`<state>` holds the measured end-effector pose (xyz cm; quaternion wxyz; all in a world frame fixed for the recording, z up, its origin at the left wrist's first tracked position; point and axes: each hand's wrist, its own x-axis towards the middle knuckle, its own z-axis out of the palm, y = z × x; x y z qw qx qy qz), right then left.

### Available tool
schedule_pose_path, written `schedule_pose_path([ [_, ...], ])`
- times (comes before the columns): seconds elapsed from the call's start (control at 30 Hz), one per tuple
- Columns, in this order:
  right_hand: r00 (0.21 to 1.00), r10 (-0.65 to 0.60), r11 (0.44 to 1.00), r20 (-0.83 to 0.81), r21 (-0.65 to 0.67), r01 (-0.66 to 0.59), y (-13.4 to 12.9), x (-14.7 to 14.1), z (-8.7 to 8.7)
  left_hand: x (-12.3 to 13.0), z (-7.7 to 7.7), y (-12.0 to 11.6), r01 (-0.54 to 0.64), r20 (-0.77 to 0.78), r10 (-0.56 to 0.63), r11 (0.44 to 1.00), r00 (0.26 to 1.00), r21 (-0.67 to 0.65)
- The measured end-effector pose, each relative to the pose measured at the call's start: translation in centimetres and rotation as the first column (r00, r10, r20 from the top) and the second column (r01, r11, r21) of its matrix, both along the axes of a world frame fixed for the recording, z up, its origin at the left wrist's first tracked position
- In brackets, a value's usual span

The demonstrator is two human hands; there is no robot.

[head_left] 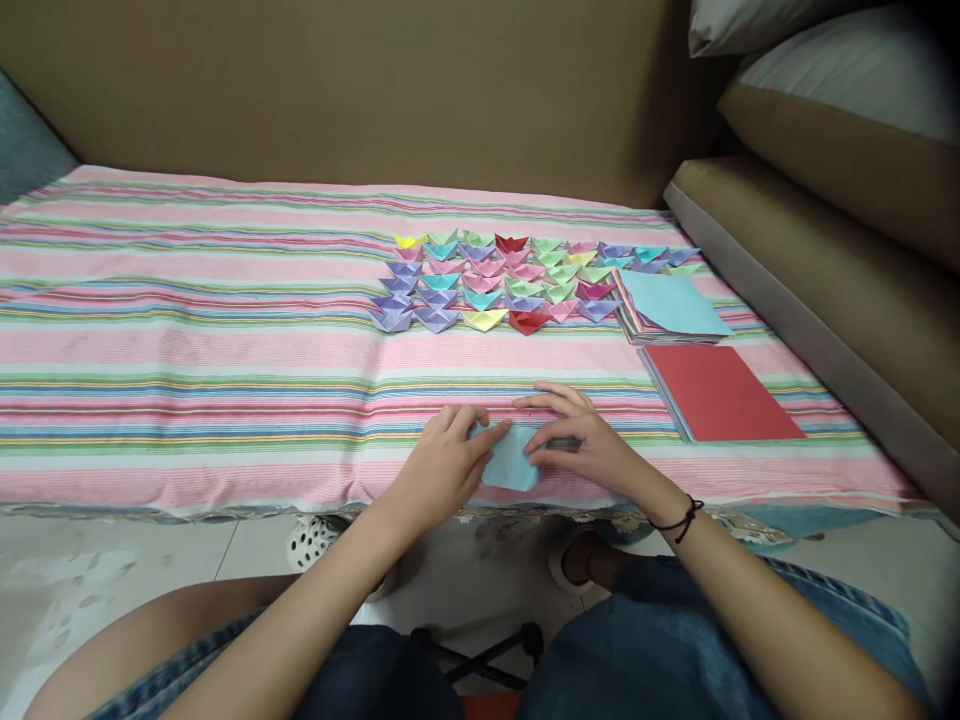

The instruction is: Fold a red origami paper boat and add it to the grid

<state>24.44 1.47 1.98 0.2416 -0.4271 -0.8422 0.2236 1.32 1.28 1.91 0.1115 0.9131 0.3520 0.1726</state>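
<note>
A small light blue folded paper (511, 462) lies on the striped cloth (187, 350) near its front edge. My left hand (450, 460) rests at the paper's left side, its index finger stretched over the top edge and its other fingers curled; the paper is between thumb side and fingers. On the right, my right hand (574, 435) has its fingers apart, with the thumb and a fingertip at the paper's right edge. Part of the paper's left side is hidden under my left fingers.
Several rows of small folded paper boats (482, 283) stand farther back. Right of them are a stack of paper with light blue on top (679, 303) and a stack with red on top (724, 393). Brown cushions (825, 280) border the right side.
</note>
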Motion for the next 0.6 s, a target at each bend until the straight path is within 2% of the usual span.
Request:
schedule_pose_path([
  [0.1,0.988,0.137,0.988,0.074,-0.088,-0.130,-0.1,0.8,0.9,0.0,0.0,0.0,0.001,-0.014,-0.001,1.000,1.000,0.012],
  [0.2,0.977,0.177,0.979,0.122,-0.121,-0.163,-0.3,1.3,1.2,0.1,-0.1,-0.1,0.002,-0.046,0.000,0.999,0.999,0.045],
  [0.3,0.981,0.154,0.987,0.120,-0.071,-0.146,-0.6,1.2,0.7,0.3,-0.3,-0.2,-0.002,-0.062,0.007,0.996,0.998,0.085],
  [0.43,0.996,0.086,0.995,0.031,0.053,-0.087,-0.5,0.4,-0.1,0.4,-0.4,-0.1,-0.010,-0.041,0.013,0.997,0.999,0.080],
  [0.6,0.995,0.008,0.997,-0.097,0.075,-0.001,-0.2,-0.6,-0.2,0.4,-0.3,0.1,-0.018,0.023,0.018,1.000,1.000,0.024],
])
